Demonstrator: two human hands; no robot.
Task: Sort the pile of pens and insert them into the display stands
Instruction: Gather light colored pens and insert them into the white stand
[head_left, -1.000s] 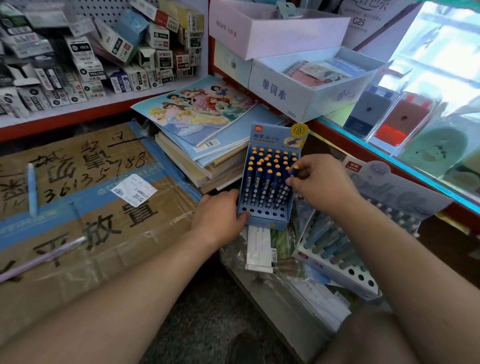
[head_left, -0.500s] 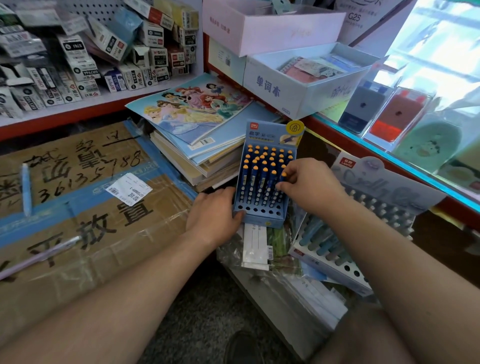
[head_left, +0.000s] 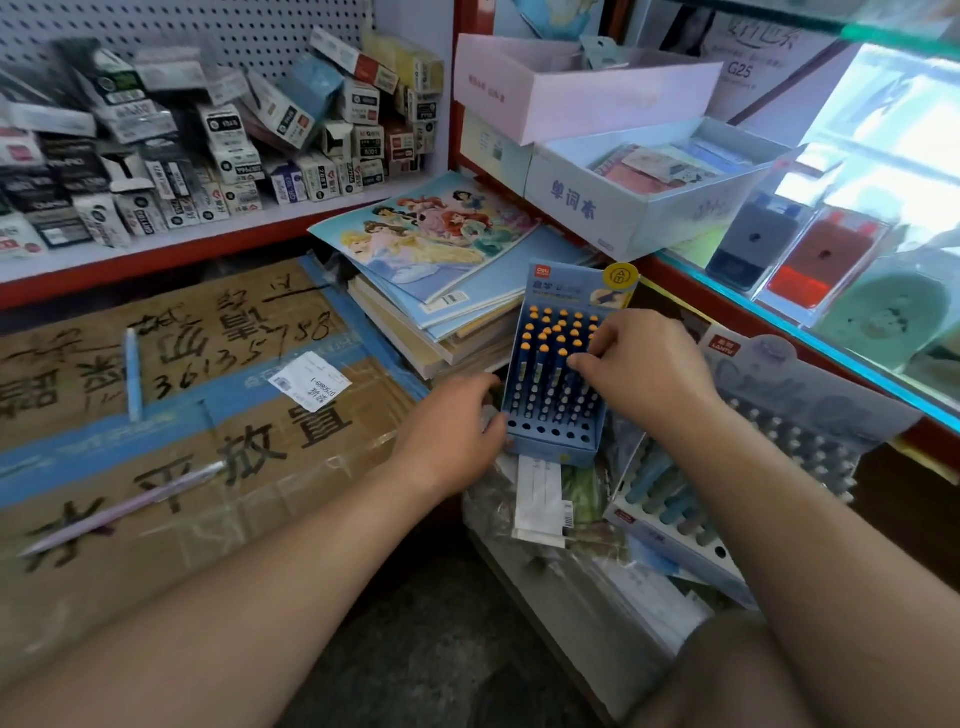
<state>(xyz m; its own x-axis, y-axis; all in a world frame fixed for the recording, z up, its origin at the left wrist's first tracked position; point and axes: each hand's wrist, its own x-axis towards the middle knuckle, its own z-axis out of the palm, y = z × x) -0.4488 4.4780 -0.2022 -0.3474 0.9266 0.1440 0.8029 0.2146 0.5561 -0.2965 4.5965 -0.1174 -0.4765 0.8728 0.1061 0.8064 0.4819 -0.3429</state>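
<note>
A blue display stand leans against a stack of books, its holes mostly filled with blue pens that have orange caps. My left hand grips the stand's lower left corner. My right hand reaches over the stand from the right, thumb and fingers pinching a pen among the middle rows. To the right lies a second, pale stand holding pastel pens. Two loose pens lie on the cardboard at the left: a light blue pen and a purple pen.
A taped cardboard box fills the left. Books are stacked behind the blue stand. A shelf of small boxes runs along the back, white cartons sit at the back right, and a glass counter edges the right.
My right hand has come down and leftward over the blue stand, bringing its orange-capped pen in among the standing pens. My left hand stays at the stand's corner.
</note>
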